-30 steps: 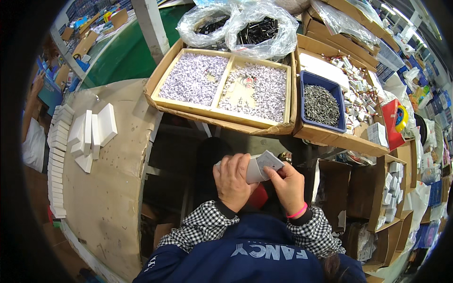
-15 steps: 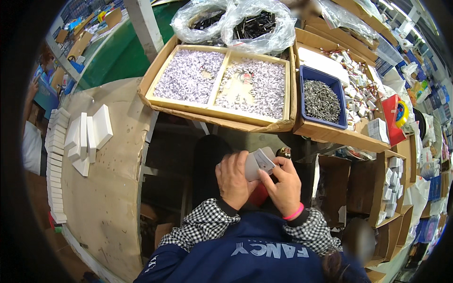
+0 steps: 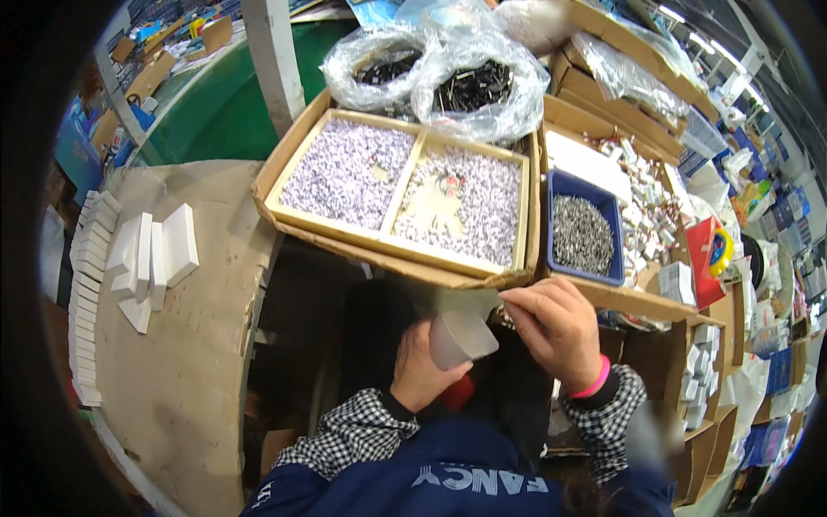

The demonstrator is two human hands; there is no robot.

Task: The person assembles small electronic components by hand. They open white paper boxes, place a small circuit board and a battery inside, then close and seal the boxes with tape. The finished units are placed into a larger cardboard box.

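- The left hand sits low in the middle of the frame, its fingers curled around a small grey box that it grips from below and behind.
- The grey box is tilted, just under the front edge of the cardboard tray, and blurred, so its finer details cannot be made out.
- The right hand lies just right of the box with its fingers bent and pinched together at the fingertips near the box's upper right corner; whether anything is held between them cannot be told.
- A pink band circles the right wrist, above a black-and-white checked cuff.
- The cardboard tray in the upper middle has two compartments, both filled with small pale purple-white pieces.
- Right of the tray stands a blue bin holding small dark metal parts.
- Two clear plastic bags with dark parts inside rest behind the tray at the top of the frame.
- At the left, a round table covered in brown board carries a loose heap of white boxes, with a long row of more white boxes along its left rim.
- A red object shows just below the left hand, mostly hidden.
- Shelves at the right edge hold more small white boxes and packaging.
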